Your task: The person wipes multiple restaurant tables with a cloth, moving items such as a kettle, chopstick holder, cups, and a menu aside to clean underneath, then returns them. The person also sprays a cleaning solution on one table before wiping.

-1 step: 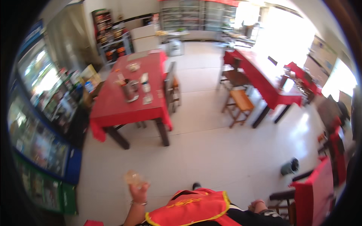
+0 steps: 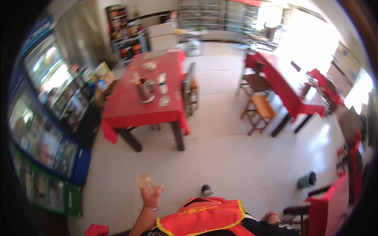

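Observation:
My left hand [image 2: 150, 197] is raised at the lower left, a bracelet round its wrist. Its fingers are closed around a small see-through, yellowish object [image 2: 146, 181]; blur keeps me from making out its exact kind. Low on the right, my right hand [image 2: 271, 216] hangs beside my body, nearest to a red-draped seat [image 2: 328, 206]. Its fingers are mostly hidden and too small to read. A red apron [image 2: 201, 216] with yellow edging covers my front, and one dark shoe [image 2: 206, 190] shows on the floor ahead of it.
Ahead to the left stands a red-covered table [image 2: 130, 112] bearing containers. Another red-covered table [image 2: 291, 98] and a wooden stool [image 2: 262, 108] are on the right. Glass-door coolers [image 2: 43, 145] line the left. A dark bin [image 2: 307, 180] sits on the pale floor [image 2: 212, 157].
The whole view has shifted slightly, with the tables and stool now farther right in it. My shoe shows more. My left hand still holds the see-through object.

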